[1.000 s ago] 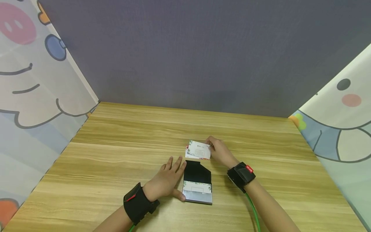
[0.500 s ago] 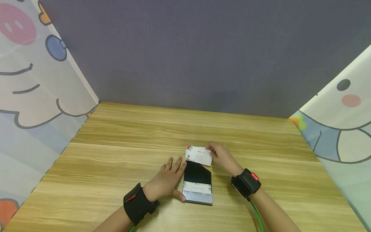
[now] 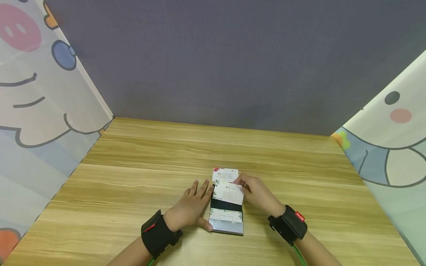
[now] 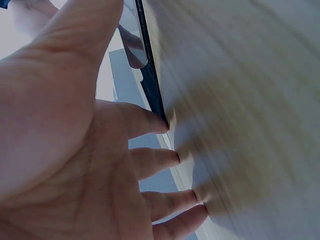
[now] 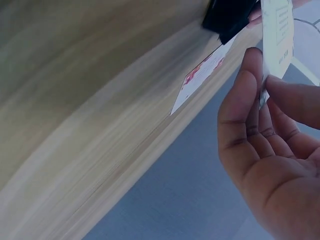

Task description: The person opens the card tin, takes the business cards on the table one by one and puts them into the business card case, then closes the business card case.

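Note:
My right hand (image 3: 254,192) pinches a white business card (image 3: 229,193) with leafy corners between thumb and fingers. In the right wrist view the pinched card (image 5: 276,45) is raised off the table. It overlaps the black open flap (image 3: 226,205) of a card case in the head view. The case's silver front (image 3: 227,226) lies nearest me, with another leafy card (image 3: 226,214) tucked in and partly showing. My left hand (image 3: 191,207) rests with fingers spread along the case's left side, thumb at its lower left corner. In the left wrist view its fingertips (image 4: 172,157) touch the table.
A second white card with red flowers (image 3: 225,174) lies on the wooden table (image 3: 159,147) just beyond the flap. A grey panel (image 3: 213,66) stands along the table's far edge. Cartoon-printed walls (image 3: 43,99) flank both sides. Each wrist wears a black band with a green cable.
My right hand has drawn the leafy card toward me, off the red-flowered card and over the case's flap. The left hand and the case have stayed in place.

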Demonstrator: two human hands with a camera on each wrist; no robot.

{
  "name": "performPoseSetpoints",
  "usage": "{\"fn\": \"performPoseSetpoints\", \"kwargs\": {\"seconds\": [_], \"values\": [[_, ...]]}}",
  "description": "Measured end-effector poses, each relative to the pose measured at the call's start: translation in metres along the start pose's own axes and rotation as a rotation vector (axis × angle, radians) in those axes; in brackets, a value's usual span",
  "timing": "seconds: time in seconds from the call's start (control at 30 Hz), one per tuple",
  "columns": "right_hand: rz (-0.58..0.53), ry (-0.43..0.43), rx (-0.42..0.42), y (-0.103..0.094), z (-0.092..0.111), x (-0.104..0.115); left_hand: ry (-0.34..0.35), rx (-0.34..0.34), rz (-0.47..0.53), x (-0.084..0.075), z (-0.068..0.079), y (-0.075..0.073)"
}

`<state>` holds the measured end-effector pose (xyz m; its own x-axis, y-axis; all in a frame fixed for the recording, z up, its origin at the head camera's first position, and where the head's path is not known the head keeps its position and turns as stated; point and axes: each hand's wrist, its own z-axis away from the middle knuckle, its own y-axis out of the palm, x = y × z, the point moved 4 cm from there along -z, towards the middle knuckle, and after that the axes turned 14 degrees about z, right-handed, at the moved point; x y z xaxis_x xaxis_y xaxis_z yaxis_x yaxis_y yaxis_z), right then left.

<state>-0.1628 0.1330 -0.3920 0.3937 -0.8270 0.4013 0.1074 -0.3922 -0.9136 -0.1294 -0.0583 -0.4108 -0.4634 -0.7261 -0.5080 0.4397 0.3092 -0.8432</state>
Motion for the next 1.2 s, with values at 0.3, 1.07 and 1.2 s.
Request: {"fn": "performPoseSetpoints", "kwargs": {"seconds": [0.3,1.07,1.2], "values": [[-0.036,-0.036,0.065,0.004,0.009,0.007,0.012,-0.008,-0.006,0.0,0.001,0.0],[0.045,-0.098,0.091,0.011,0.019,0.017,0.01,-0.007,-0.01,-0.002,0.002,-0.001],[0.052,-0.121,0.108,0.012,0.02,0.018,0.01,-0.003,-0.018,-0.002,0.002,-0.001]]}}
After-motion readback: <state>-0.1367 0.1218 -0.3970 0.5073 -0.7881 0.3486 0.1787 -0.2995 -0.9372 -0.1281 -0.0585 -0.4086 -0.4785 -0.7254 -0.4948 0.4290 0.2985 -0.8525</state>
